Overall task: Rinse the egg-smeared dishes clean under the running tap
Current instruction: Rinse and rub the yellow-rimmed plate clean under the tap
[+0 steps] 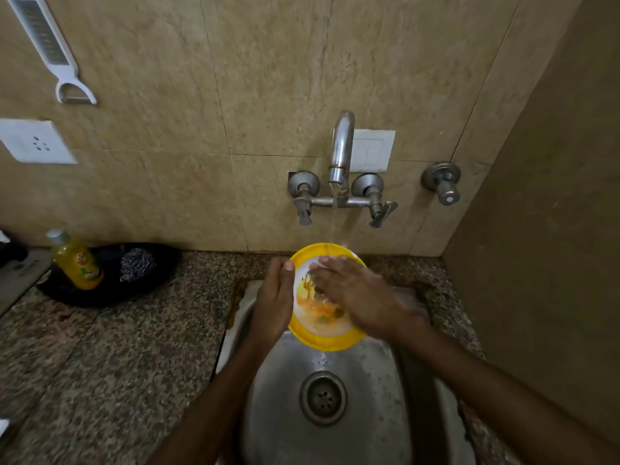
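The yellow-rimmed plate (322,341) is held straight below the tap (340,152), tilted, with its face toward the camera. The water stream (334,223) from the tap falls on the far rim of the plate, close to the fingertips of the right hand (357,297).

The left hand (273,303) grips the plate's left edge, below and a little to the left of the tap. Its thumb (288,268) lies on the front of the rim. The other fingers go behind the plate, and how they lie I cannot tell.

The right hand lies flat on the face of the plate. Its fingers (330,266) are straight and close together, and they point left toward the thumb. An orange egg smear (322,308) shows on the white middle of the plate, between the two hands and partly under the right palm.

Below the tap, under the plate, is the steel sink (285,414) with its drain (323,397). Far to the left of the tap, on the counter, a yellow bottle (79,263) and a steel scrubber (137,264) are in a dark pan (100,298).
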